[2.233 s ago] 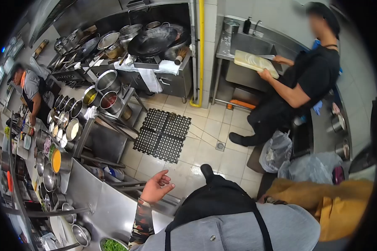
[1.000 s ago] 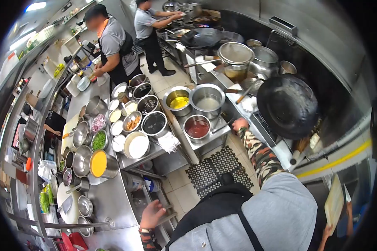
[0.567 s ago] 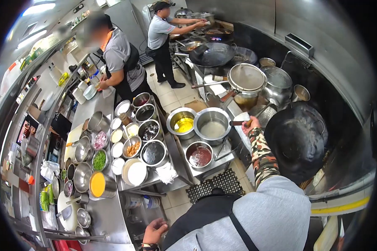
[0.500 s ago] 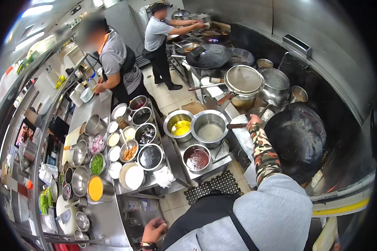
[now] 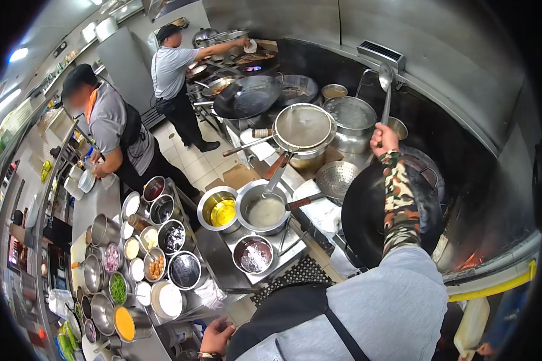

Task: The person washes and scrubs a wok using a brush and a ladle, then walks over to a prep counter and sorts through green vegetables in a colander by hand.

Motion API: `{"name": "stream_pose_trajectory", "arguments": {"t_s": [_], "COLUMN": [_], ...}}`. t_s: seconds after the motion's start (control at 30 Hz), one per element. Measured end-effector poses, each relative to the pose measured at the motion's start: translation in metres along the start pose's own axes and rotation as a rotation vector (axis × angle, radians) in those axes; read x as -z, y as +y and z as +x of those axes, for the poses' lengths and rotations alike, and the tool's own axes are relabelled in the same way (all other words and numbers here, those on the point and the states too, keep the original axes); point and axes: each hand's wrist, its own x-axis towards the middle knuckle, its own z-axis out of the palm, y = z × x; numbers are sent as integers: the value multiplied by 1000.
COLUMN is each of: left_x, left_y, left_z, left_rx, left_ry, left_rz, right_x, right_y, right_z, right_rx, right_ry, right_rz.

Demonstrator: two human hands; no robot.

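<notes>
Right hand (image 5: pixel 384 139) grasps a ladle (image 5: pixel 386 84) pointing to twelve o'clock, likely light, stiff, best held by its handle; left hand (image 5: pixel 217 337) loosely curled.

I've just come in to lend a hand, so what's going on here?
The right hand grips a metal ladle by its handle, bowl up, with the forearm across a black wok in view. The left hand is low by the body, fingers curled, nothing visible in it. Farther off, one co-worker reaches out an arm; another stands at the steel counter.
</notes>
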Motion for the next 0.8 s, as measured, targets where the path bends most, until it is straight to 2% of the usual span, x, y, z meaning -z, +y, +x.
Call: {"name": "stream_pose_trajectory", "arguments": {"t_s": [0.2, 0.37, 0.43, 0.5, 0.53, 0.6, 0.63, 0.7, 0.77, 0.8], "left_x": [-6, -9, -17, -18, -16, -16, -18, -20, -19, -18], "left_y": [21, 22, 24, 7, -2, -7, -6, -7, -10, -12], "left_z": [7, 1, -5, -5, -5, -5, -4, -4, -6, -9], "left_rx": [49, 16, 111, 89, 61, 78, 101, 133, -25, -20], "left_ry": [-5, 31, 55, 30, 5, 4, 10, 9, 109, 113], "left_rz": [71, 135, 92, 104, 122, 94, 74, 53, 104, 102], "right_x": [-5, -15, -25, -34, -35, -35, -34, -28, -46, -56], "right_y": [-57, -85, -79, -70, -58, -25, -4, 59, 121, 151], "right_z": [65, 115, 121, 123, 120, 107, 96, 72, 7, -27], "right_rx": [-119, -77, -63, -60, -66, 100, 111, 218, 287, 318], "right_ry": [-139, -85, -70, -22, -22, 26, 69, 163, 272, 328], "right_rz": [47, 81, 48, -8, -5, -123, -154, -341, -406, -440]}}
